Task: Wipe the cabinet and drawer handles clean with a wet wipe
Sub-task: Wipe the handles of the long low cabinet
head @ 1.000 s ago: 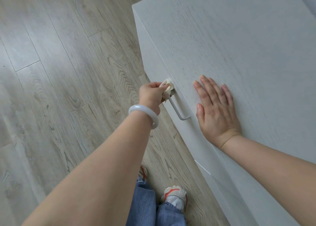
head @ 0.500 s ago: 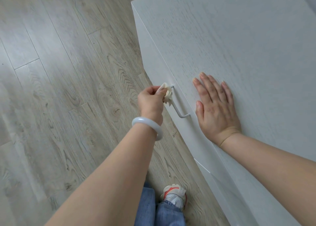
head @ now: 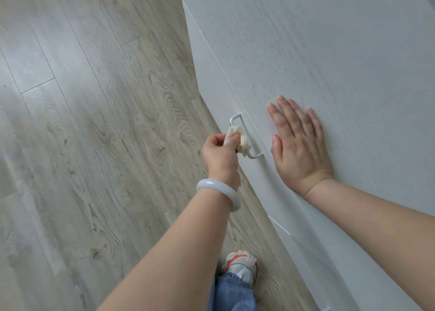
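Note:
A thin white metal handle (head: 235,117) juts from the front of a pale grey cabinet (head: 329,51). My left hand (head: 220,155) grips a crumpled cream wet wipe (head: 242,143), which is wrapped round the lower half of the handle's bar. The handle's far end is bare and its near end shows just below the wipe. My right hand (head: 299,145) lies flat, fingers straight, on the cabinet top close to the front edge, right of the handle.
Grey wood-plank floor (head: 94,145) spreads to the left. My shoe (head: 242,266) and jeans leg stand close to the cabinet front at the bottom. A seam between drawer fronts (head: 280,226) shows lower down the cabinet face.
My left hand has slid the wipe along the handle bar from its far end toward its near end. My right hand has stayed flat on the cabinet top.

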`<state>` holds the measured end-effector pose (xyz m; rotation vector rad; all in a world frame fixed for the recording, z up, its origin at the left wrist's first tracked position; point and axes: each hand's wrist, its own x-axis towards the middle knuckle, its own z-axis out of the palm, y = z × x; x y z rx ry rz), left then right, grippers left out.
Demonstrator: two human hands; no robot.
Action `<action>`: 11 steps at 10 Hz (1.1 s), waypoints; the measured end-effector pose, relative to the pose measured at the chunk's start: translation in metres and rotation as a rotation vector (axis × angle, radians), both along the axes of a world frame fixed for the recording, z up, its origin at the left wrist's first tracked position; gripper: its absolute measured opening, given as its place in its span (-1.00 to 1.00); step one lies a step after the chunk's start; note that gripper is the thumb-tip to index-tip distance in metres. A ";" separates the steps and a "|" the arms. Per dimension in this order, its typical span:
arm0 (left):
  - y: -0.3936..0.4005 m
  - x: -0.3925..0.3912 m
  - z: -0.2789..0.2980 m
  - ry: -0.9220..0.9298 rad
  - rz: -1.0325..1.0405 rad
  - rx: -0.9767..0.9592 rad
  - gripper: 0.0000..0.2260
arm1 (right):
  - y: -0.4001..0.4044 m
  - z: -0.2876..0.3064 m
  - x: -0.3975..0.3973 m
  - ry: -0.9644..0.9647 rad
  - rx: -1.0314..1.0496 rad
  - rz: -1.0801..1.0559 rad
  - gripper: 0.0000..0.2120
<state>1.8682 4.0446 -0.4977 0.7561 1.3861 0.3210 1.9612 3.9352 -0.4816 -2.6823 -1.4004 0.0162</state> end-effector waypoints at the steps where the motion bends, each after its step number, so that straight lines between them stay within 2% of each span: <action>1: -0.019 -0.011 0.001 -0.008 -0.063 -0.035 -0.85 | 0.001 0.000 0.000 -0.006 -0.006 0.000 -0.47; 3: 0.012 0.001 -0.003 -0.013 0.006 0.001 -0.83 | 0.001 0.001 -0.001 -0.006 -0.006 0.003 -0.48; 5: -0.024 -0.006 0.001 0.015 -0.082 -0.009 -0.75 | 0.001 0.000 0.000 -0.009 -0.015 -0.001 -0.47; 6: -0.017 -0.009 0.001 0.005 -0.134 0.018 -0.77 | 0.001 0.001 0.000 -0.004 -0.016 -0.002 -0.47; 7: 0.007 0.002 0.001 0.017 -0.040 0.051 -0.81 | 0.001 0.001 0.000 -0.002 -0.010 0.005 -0.47; 9: -0.028 -0.004 0.002 0.070 -0.101 0.016 -0.77 | 0.001 0.001 0.001 -0.002 -0.018 0.001 -0.47; 10: -0.027 -0.009 0.001 0.061 -0.150 0.008 -0.79 | 0.001 0.001 0.000 0.000 -0.018 -0.001 -0.47; 11: 0.000 0.001 0.001 0.077 -0.097 0.073 -0.79 | 0.001 0.001 0.000 -0.001 -0.016 -0.002 -0.47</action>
